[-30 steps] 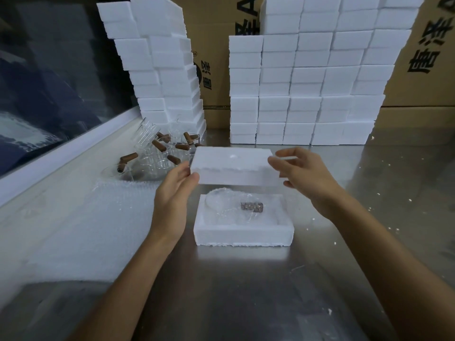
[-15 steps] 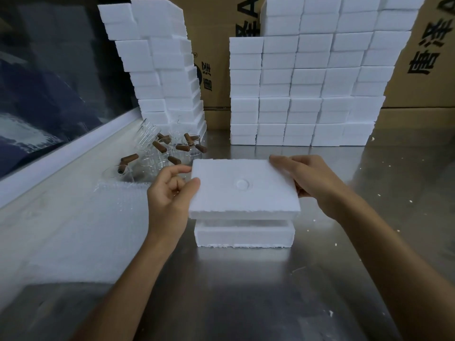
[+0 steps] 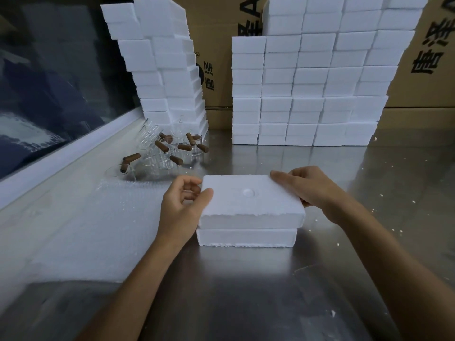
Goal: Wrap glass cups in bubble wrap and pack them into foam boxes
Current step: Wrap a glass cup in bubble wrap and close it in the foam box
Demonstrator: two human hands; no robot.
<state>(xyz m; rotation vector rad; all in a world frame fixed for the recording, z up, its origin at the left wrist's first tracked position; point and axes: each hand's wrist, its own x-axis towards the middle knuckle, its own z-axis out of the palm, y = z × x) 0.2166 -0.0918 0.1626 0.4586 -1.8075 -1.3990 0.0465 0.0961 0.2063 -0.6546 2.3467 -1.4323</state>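
Note:
A white foam lid (image 3: 251,198) sits on top of the white foam box base (image 3: 246,238) in the middle of the steel table, shifted slightly to the right of it. My left hand (image 3: 183,205) pinches the lid's left edge between thumb and curled fingers. My right hand (image 3: 312,188) holds the lid's far right corner with fingers laid over its top. The wrapped cup inside the box is hidden. Several glass cups with brown handles (image 3: 170,148) lie in a heap at the back left. A bubble wrap sheet (image 3: 86,225) is spread on the left.
Two tall stacks of white foam boxes stand at the back, one leaning at the left (image 3: 167,70) and a wide one (image 3: 310,82) to the right, in front of cardboard cartons (image 3: 423,70). A white ledge (image 3: 61,156) runs along the left. Foam crumbs dot the table.
The lid has come down from above the open box onto the base, covering the wrapped cup. Both hands came down with it, still holding its edges.

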